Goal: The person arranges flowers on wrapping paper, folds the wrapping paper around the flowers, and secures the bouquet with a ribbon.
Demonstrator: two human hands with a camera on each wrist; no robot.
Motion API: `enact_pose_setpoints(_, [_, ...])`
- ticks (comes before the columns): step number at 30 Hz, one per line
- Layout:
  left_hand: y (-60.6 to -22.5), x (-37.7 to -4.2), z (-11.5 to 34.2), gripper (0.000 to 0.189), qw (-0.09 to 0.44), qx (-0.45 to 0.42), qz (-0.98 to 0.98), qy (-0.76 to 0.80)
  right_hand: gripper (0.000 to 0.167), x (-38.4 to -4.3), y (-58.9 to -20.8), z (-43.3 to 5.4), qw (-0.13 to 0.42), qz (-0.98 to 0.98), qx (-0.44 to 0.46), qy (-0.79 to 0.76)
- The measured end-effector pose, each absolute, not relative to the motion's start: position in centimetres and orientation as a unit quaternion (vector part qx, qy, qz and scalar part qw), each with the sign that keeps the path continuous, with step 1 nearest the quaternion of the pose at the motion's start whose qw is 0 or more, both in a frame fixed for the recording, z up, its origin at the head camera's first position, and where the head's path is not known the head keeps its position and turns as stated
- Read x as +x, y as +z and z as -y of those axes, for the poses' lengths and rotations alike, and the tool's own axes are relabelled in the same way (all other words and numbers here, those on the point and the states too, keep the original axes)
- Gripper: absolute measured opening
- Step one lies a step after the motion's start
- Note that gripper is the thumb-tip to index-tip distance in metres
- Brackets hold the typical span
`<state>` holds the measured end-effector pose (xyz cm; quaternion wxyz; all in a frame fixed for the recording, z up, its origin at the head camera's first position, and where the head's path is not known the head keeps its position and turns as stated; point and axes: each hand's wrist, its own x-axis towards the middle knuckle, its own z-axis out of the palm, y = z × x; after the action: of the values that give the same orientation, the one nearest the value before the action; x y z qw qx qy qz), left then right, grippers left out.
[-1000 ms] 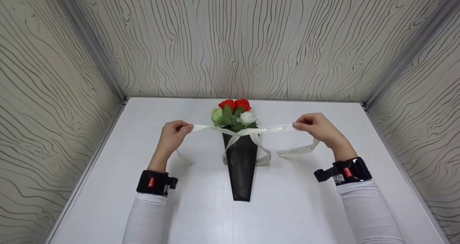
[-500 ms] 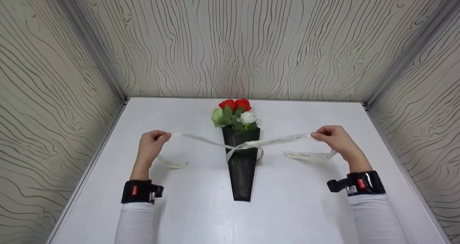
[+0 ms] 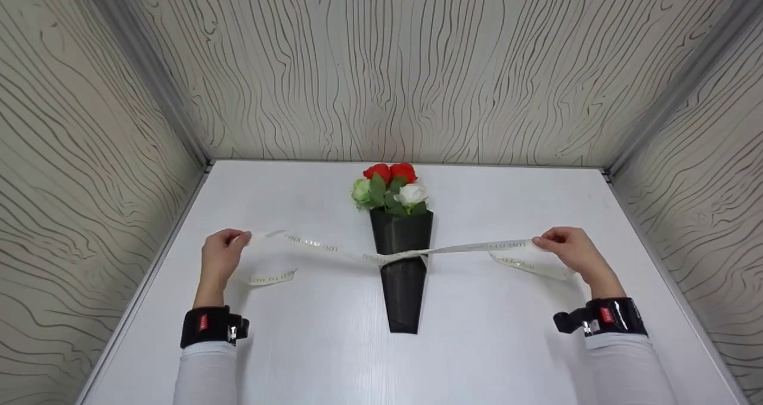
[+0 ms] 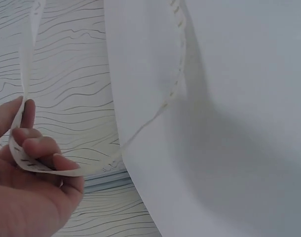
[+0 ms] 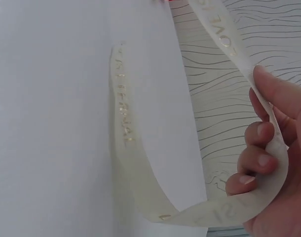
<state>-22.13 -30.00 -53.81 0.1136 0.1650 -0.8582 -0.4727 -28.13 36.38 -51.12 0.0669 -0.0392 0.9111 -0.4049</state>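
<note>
A bouquet in a black wrapper (image 3: 402,232) lies on the white table, with two red roses (image 3: 390,172), a white rose (image 3: 411,194) and a pale green flower (image 3: 361,191) at its top. Across the wrapper's middle runs a cream ribbon (image 3: 405,254) printed with gold letters, crossed over itself there. My left hand (image 3: 220,259) pinches one side of the ribbon between thumb and forefinger, out to the left. Far to the right, my right hand (image 3: 575,253) pinches the other side. Loose tails hang from both hands; in the right wrist view the tail (image 5: 126,128) curves below the palm.
The white table (image 3: 334,357) meets patterned panels (image 3: 381,65) at the back and both sides. Black straps with small cameras sit on the left wrist (image 3: 205,326) and the right wrist (image 3: 614,317).
Both hands have moved apart and toward the front, drawing the ribbon out. Its crossing has slid down from the wrapper's top edge to its middle, and the loops have tightened.
</note>
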Motion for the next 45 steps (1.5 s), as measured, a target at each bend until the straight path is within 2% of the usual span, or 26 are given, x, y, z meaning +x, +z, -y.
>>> enact_pose_setpoints(14, [-56.9,-22.0,31.7,0.028,0.110,0.207,0.874,-0.426,0.035,-28.3,-54.2,-37.0,0.041,-0.933,-0.021,-0.357])
enact_pose_setpoints(27, [-57.3,-21.0,32.1,0.032,0.083,0.271,0.862,-0.420,0.032,-27.3,-55.9,-37.6,0.061,-0.936,0.010,-0.347])
enact_pose_setpoints(36, [-57.2,-20.0,32.1,0.035,0.077,0.331,0.841,-0.421,0.028,-26.5,-57.0,-38.1,0.053,-0.936,0.040,-0.347])
enact_pose_setpoints(45, [-56.8,-19.6,32.5,0.039,0.063,0.366,0.826,-0.425,0.032,-25.7,-57.5,-39.1,0.029,-0.932,0.075,-0.352])
